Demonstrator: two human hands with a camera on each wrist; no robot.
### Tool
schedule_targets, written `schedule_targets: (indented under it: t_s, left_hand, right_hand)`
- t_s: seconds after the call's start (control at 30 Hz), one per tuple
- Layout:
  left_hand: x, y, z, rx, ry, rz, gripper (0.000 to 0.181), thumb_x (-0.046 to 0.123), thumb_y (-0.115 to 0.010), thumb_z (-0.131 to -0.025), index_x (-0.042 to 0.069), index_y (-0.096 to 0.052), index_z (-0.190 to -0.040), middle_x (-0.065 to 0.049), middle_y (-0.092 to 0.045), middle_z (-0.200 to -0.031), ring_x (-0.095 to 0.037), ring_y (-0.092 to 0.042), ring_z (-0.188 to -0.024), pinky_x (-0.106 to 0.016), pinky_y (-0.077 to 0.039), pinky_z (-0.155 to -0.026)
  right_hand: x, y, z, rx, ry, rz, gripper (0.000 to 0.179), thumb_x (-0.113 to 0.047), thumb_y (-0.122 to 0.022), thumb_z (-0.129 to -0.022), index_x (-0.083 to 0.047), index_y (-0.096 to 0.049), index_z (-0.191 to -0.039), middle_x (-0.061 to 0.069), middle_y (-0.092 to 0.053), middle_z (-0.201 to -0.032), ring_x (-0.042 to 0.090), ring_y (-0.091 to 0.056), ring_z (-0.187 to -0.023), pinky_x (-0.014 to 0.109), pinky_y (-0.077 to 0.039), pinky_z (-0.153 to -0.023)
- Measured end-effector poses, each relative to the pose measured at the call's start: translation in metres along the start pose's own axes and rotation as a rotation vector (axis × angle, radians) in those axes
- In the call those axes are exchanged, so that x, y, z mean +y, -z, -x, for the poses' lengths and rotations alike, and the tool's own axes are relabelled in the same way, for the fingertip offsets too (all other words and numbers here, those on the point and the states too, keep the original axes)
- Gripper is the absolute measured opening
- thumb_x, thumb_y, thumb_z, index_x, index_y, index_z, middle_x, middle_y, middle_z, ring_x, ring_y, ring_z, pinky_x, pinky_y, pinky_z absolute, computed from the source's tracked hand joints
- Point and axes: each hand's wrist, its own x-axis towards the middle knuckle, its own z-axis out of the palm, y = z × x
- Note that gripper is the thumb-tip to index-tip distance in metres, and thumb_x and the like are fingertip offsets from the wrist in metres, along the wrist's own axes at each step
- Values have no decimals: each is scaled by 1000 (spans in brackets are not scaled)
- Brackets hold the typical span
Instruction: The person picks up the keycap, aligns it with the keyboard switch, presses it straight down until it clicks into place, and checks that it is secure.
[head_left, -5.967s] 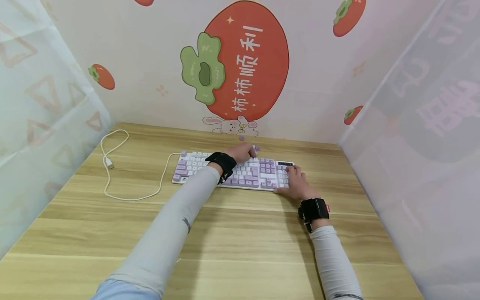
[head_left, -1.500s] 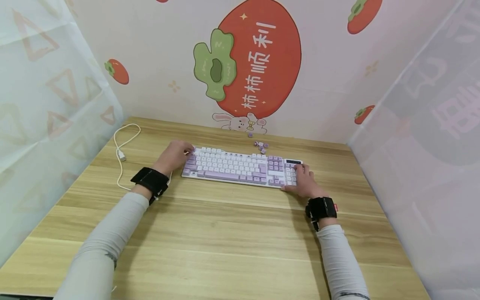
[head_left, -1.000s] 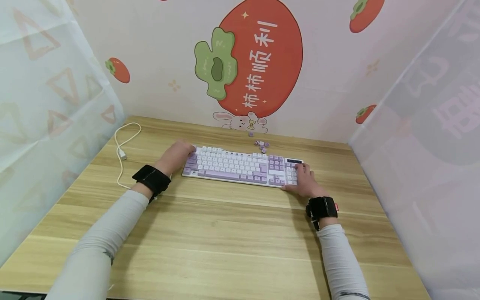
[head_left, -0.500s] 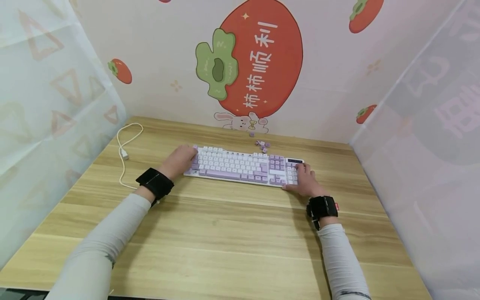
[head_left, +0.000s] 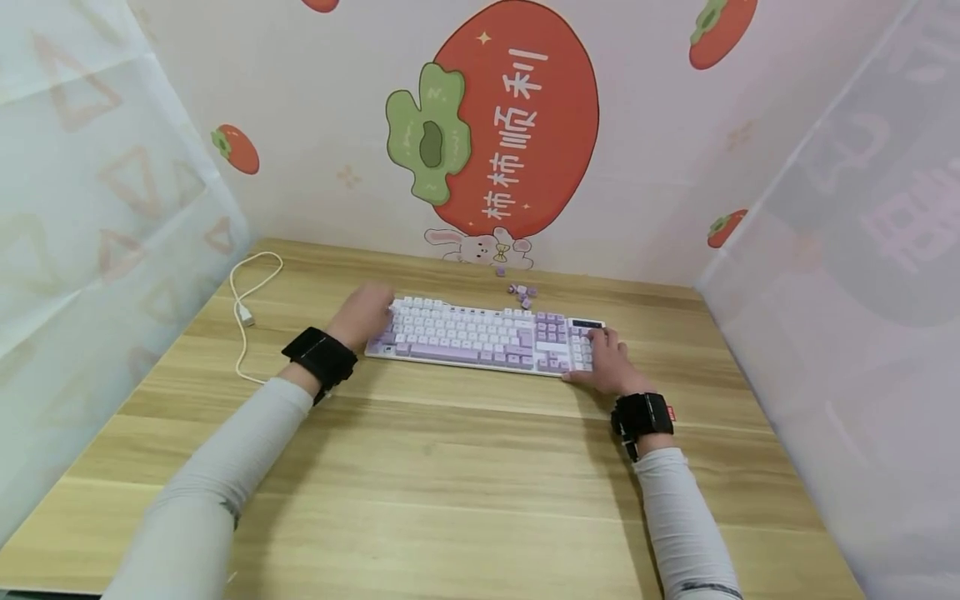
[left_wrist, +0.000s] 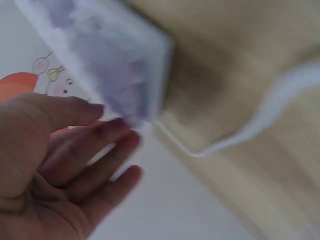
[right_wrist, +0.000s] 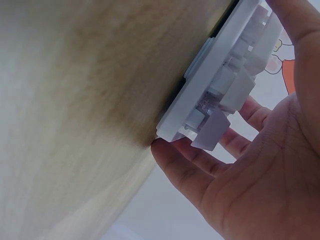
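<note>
A white and lilac keyboard (head_left: 465, 333) lies across the table. Over its left end is my left hand (head_left: 363, 315), blurred in the head view. The left wrist view shows that hand's thumb and fingers apart, loosely bent, with the fingertips right at the keyboard's corner. My right hand (head_left: 613, 362) grips the right end, its thumb at the front edge and its fingers over the number keys. Along the top row, bare dark switches (head_left: 472, 311) show where keycaps are off. Several loose keycaps (head_left: 522, 292) lie just behind the keyboard, with a single keycap (head_left: 500, 272) farther back.
A white USB cable (head_left: 240, 333) loops over the table left of the keyboard, its plug (head_left: 246, 317) lying on the wood. The printed back wall (head_left: 637, 167) rises behind the table, and side walls stand left and right.
From the top row right of centre, my left hand has moved to the keyboard's left end, lately shifting slightly right. The pile of loose keycaps has grown. My right hand keeps its grip.
</note>
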Motion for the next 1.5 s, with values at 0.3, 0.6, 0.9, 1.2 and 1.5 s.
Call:
schedule_targets:
  t_s: [0.3,0.6,0.9,1.2,1.5]
  left_hand:
    - [46,-5,-72,-183,51,41,11,2,-57,-90,3,-65,-82,-8,-58,-76,-21,-50,-67,-34,-43,-61]
    - [72,-54,-128,-313,-77,-85,19,7,-50,-104,0,-66,-110,-15,-67,-106,-27,-58,-91,-41,-50,-90]
    - [89,-67,-155,-425,50,-21,40,2,-47,-105,4,-49,-145,-18,-53,-144,-30,-53,-122,-41,-44,-107]
    - [103,-70,-168,-441,-35,-180,44,6,-46,-105,0,-45,-149,-18,-49,-152,-32,-48,-138,-41,-37,-117]
    - [108,-74,-176,-343,-74,-126,12,-1,-57,-100,1,-68,-97,-12,-67,-91,-26,-56,-83,-34,-44,-76]
  right_hand:
    - [4,0,0,7,-22,-18,99,-48,-79,-86,1,-23,-152,34,-7,-161,53,-27,-138,65,-35,-110]
    - [-2,-2,-1,0,-19,-8,99,-50,-78,-87,0,-24,-153,32,-8,-162,52,-27,-140,63,-35,-112]
    - [-9,-6,-3,9,-8,-16,98,-50,-79,-85,-2,-25,-151,28,-8,-163,49,-27,-142,62,-36,-112]
    - [-8,-5,-6,7,-11,-3,99,-52,-79,-85,-4,-25,-152,27,-8,-163,48,-29,-140,60,-38,-112]
    - [2,-4,-5,13,-27,-11,97,-49,-79,-86,-3,-25,-151,28,-8,-163,48,-29,-140,60,-37,-112]
